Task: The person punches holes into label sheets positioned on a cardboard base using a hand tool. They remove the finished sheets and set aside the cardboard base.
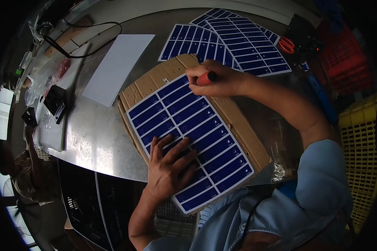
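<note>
A sheet of dark blue rectangular labels [203, 136] with white borders lies tilted on a piece of corrugated cardboard [251, 144]. My left hand [168, 173] rests flat on the lower left of this sheet, fingers spread. At the sheet's upper end, my right hand [222, 79] is closed around a red-handled tool [204, 79] with a dark butt end. The tool's working tip is hidden beneath the hand, so its kind and whether it touches the sheet cannot be made out. More blue label sheets [251, 42] overlap one another behind the cardboard.
White paper [119, 67] lies on the metal table [92, 136]. Red-handled scissors [286, 45] sit at the back right. A red crate [343, 58] and a yellow crate [359, 146] stand right. A black device [55, 102] and another person [29, 173] are left.
</note>
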### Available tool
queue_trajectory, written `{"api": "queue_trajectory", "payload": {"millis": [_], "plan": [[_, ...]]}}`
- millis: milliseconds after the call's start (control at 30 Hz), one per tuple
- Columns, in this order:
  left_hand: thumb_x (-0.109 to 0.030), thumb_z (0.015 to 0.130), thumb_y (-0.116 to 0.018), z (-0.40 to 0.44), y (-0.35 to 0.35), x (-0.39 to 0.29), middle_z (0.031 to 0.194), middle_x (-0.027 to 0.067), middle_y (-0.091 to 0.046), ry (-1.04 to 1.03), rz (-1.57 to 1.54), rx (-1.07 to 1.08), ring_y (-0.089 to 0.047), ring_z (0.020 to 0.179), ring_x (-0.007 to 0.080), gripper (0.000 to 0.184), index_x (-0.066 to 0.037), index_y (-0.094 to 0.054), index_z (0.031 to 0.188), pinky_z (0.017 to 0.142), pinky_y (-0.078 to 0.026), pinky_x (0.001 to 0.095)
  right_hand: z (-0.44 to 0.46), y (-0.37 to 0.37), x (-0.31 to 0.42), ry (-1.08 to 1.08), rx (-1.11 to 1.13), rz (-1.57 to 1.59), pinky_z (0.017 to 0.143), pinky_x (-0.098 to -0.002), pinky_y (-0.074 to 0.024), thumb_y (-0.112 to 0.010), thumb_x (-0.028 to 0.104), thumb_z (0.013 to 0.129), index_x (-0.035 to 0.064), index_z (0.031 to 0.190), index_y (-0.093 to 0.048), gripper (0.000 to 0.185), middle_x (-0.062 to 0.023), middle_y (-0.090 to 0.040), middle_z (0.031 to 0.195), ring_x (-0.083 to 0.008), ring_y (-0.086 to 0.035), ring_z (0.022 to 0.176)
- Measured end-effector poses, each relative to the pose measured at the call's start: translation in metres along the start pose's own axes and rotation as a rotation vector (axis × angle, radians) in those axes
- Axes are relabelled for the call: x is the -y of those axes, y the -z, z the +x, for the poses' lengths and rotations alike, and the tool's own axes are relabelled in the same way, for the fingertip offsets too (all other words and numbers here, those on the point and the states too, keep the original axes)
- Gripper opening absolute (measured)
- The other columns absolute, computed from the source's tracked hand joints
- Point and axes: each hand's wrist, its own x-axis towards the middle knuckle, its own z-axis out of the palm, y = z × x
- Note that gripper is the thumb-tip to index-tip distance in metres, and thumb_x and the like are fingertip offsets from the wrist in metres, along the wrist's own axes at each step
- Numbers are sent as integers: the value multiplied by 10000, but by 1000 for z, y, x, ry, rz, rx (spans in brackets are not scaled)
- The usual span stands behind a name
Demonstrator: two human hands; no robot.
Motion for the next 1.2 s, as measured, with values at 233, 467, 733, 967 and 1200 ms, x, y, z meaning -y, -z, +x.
{"api": "queue_trajectory", "payload": {"millis": [233, 467, 733, 967, 1200], "plan": [[-199, 728, -699, -2, -2, 0, 1296, 55, -536, 16, -6, 3, -399, 1266, 363, 335, -193, -674, 1063, 1077, -208, 578, -10, -5, -7, -69, -25, 97, 553, -280, -457, -587, 143, 813, 24, 758, -537, 140, -67, -594, 647, -138, -605, 602], [-206, 734, -699, -1, 0, 0, 1302, 52, -533, 19, -12, 13, -400, 1267, 364, 327, -196, -676, 1060, 1077, -203, 581, -8, -23, -29, -180, -281, 557, 638, -227, -499, -601, 89, 858, 13, 764, -527, 142, -64, -612, 801, -102, -631, 771], [-216, 738, -700, -1, 0, 1, 1294, 50, -537, 25, -21, 9, -400, 1264, 369, 328, -202, -676, 1065, 1077, -200, 593, -3, -23, -31, -50, -279, 227, 656, -257, -480, -590, 93, 869, 22, 758, -534, 143, -49, -603, 759, -103, -617, 753], [-211, 732, -700, 0, 1, 1, 1291, 48, -540, 25, -19, 14, -400, 1264, 369, 331, -198, -678, 1063, 1077, -206, 588, 7, -8, -23, -64, -177, 240, 630, -310, -467, -584, 154, 790, 34, 763, -567, 124, -78, -615, 699, -176, -606, 670], [-213, 734, -698, 1, -1, 1, 1288, 55, -543, 21, -8, 8, -401, 1265, 365, 329, -192, -678, 1062, 1079, -201, 585, 11, -6, -11, -75, -103, 56, 620, -306, -474, -562, 177, 779, 35, 759, -567, 143, -90, -615, 689, -191, -615, 653]]}}
